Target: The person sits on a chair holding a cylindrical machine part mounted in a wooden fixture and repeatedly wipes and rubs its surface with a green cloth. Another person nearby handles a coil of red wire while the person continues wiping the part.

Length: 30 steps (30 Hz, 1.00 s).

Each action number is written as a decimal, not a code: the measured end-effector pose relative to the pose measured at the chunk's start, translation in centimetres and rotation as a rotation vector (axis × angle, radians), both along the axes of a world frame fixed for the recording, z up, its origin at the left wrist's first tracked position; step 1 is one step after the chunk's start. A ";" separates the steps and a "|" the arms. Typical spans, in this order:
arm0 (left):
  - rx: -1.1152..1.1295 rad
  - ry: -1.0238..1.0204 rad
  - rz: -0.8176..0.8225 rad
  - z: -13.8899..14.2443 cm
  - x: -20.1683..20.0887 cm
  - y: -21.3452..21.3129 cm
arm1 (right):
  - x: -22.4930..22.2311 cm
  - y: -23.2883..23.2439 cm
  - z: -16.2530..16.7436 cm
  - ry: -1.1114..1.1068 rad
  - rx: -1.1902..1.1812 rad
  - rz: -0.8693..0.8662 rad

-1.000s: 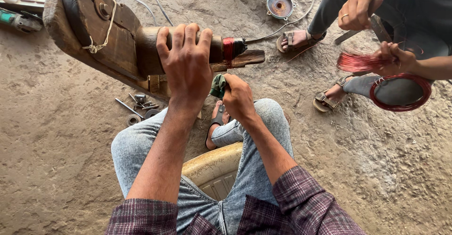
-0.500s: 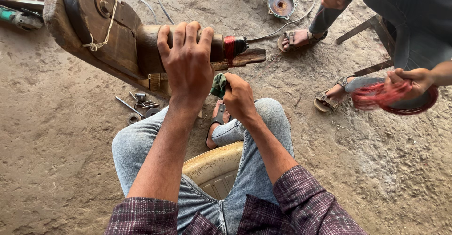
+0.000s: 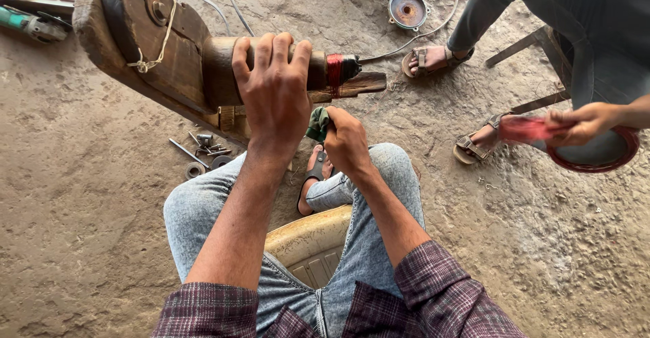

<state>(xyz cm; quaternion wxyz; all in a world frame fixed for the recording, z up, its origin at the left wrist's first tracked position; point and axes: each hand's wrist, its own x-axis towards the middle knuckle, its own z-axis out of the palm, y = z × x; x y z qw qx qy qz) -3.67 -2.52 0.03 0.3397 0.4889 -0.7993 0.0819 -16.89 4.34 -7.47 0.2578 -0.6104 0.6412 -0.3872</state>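
My left hand (image 3: 274,91) is wrapped over the top of a thick wooden cylinder (image 3: 220,67) that juts from a slanted wooden block frame (image 3: 145,47). Red wire (image 3: 334,71) is wound around the cylinder's right end, just beyond my fingers. Below it, my right hand (image 3: 347,142) is closed on a small green cloth-like piece (image 3: 317,123) under the cylinder. A flat wooden strip (image 3: 359,84) sticks out to the right beneath the winding.
A co-worker sits at the right, one hand (image 3: 582,123) on a coil of red wire (image 3: 596,152), sandalled feet (image 3: 426,60) on the dirt floor. Bolts and washers (image 3: 203,152) lie under the frame. A round metal part (image 3: 407,10), cables and a power tool (image 3: 30,23) lie at the back. I sit on a cream stool (image 3: 311,240).
The co-worker's hands and the red wire coil have shifted lower and to the right. My own hands stay where they were on the cylinder and the green piece.
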 end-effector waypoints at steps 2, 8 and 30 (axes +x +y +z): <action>0.008 0.000 -0.002 0.0 0.0 0.0 | 0.0 0.0 0.0 -0.017 0.002 0.000; 0.002 -0.003 0.012 0.0 -0.1 -0.1 | 0.1 0.0 0.2 -0.022 0.001 0.003; 0.000 -0.004 0.021 -0.4 -0.1 -0.2 | 0.3 -0.2 0.5 -0.007 -0.003 -0.003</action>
